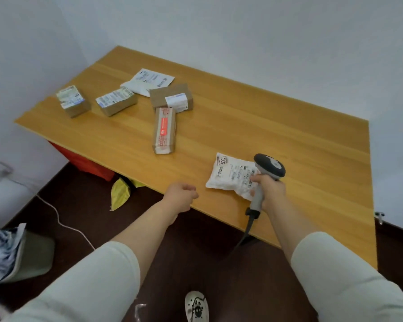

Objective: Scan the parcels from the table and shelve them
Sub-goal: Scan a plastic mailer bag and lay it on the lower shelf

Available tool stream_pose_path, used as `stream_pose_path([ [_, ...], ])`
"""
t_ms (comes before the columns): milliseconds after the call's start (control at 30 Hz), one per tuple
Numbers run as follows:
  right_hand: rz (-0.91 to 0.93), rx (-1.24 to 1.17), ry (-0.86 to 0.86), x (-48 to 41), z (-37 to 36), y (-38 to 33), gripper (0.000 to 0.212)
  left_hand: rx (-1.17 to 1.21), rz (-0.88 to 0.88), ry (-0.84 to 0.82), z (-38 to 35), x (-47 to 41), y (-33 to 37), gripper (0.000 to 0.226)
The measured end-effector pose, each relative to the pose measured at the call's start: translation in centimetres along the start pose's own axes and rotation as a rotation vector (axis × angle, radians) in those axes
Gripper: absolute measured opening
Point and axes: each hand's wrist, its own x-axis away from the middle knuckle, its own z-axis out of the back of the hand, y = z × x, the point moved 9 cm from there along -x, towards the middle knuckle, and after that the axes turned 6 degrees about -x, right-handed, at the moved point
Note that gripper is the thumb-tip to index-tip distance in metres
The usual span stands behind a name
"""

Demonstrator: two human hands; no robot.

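Six parcels (164, 130) lie on the wooden table (289, 135); the right hand (271, 191) clamps a barcode scanner (269, 167) over the label-up white mailer bag (230, 175) at its fingertips, likely to read it, while the left hand (180, 197) hovers loosely curled, empty.

Scanner over a white parcel

Right hand (270, 191) grips the scanner (266, 176) above a white bag parcel (230, 176) on the table (289, 135); left hand (180, 197) loosely curled, holding nothing; five parcels lie farther back.
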Motion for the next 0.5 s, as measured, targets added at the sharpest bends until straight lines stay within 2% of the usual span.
stream_pose_path([
  [167,-0.059,0.023,-0.027,0.1,-2.0,1.4,0.033,0.048,0.028,0.0,0.7,-0.7,-0.5,0.034],
  [267,-0.039,0.068,-0.027,0.7,-3.2,1.8,0.027,0.066,0.041,0.005,1.6,-0.6,-1.1,0.042],
  [367,0.115,0.197,0.026,1.4,-3.9,0.0,0.016,0.066,0.021,0.043,2.7,-1.0,-1.3,0.045],
  [433,0.268,0.313,0.082,1.7,-4.1,-2.2,0.016,0.078,0.019,0.044,2.9,-1.5,-1.4,0.042],
  [500,0.324,0.414,0.089,2.0,-4.6,-3.7,0.017,0.095,0.032,0.031,2.4,-2.1,-1.5,0.038],
])
